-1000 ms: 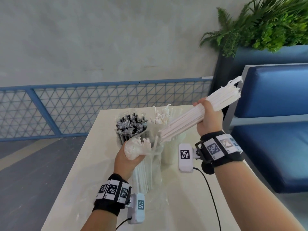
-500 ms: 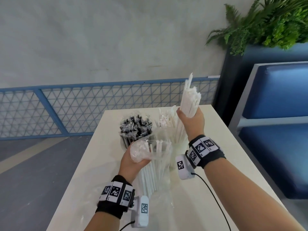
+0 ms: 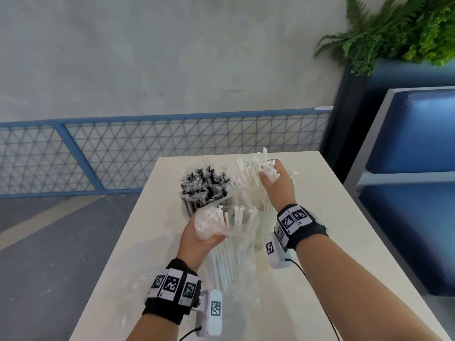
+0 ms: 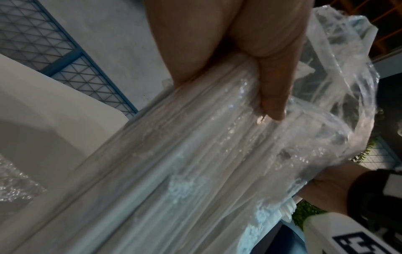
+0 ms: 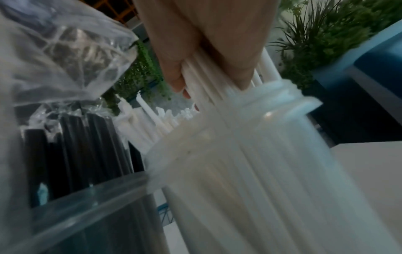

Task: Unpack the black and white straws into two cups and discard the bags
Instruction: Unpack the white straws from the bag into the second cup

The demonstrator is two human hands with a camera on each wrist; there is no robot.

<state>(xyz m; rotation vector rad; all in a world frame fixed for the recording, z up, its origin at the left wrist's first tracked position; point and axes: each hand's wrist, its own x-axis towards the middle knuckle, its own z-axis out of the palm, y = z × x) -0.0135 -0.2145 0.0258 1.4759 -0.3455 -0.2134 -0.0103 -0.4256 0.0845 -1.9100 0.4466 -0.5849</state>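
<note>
On the white table (image 3: 307, 217) a clear cup holds black straws (image 3: 205, 187), several still in wrappers. To its right, my right hand (image 3: 274, 179) grips a bundle of white straws (image 3: 256, 168) standing upright in the second cup (image 3: 262, 227). My left hand (image 3: 205, 236) grips the clear bag (image 3: 234, 244), upright on the table with white straws inside. The left wrist view has my left hand (image 4: 269, 96) pressing plastic against the bagged straws (image 4: 195, 163). In the right wrist view, my right hand (image 5: 206, 68) holds straws (image 5: 230, 103) over the cup's rim (image 5: 289, 104), beside the black straws (image 5: 71, 151).
A flat, clear empty bag (image 3: 243, 303) lies on the table near me. A blue bench (image 3: 413, 193) stands close to the table's right edge, with a planter of ferns (image 3: 398, 30) behind. A blue mesh fence (image 3: 110, 156) runs along the far wall.
My right hand swung the white straw bundle from tilted to the right to upright, then lowered it into the right cup. My left hand kept hold of the bag.
</note>
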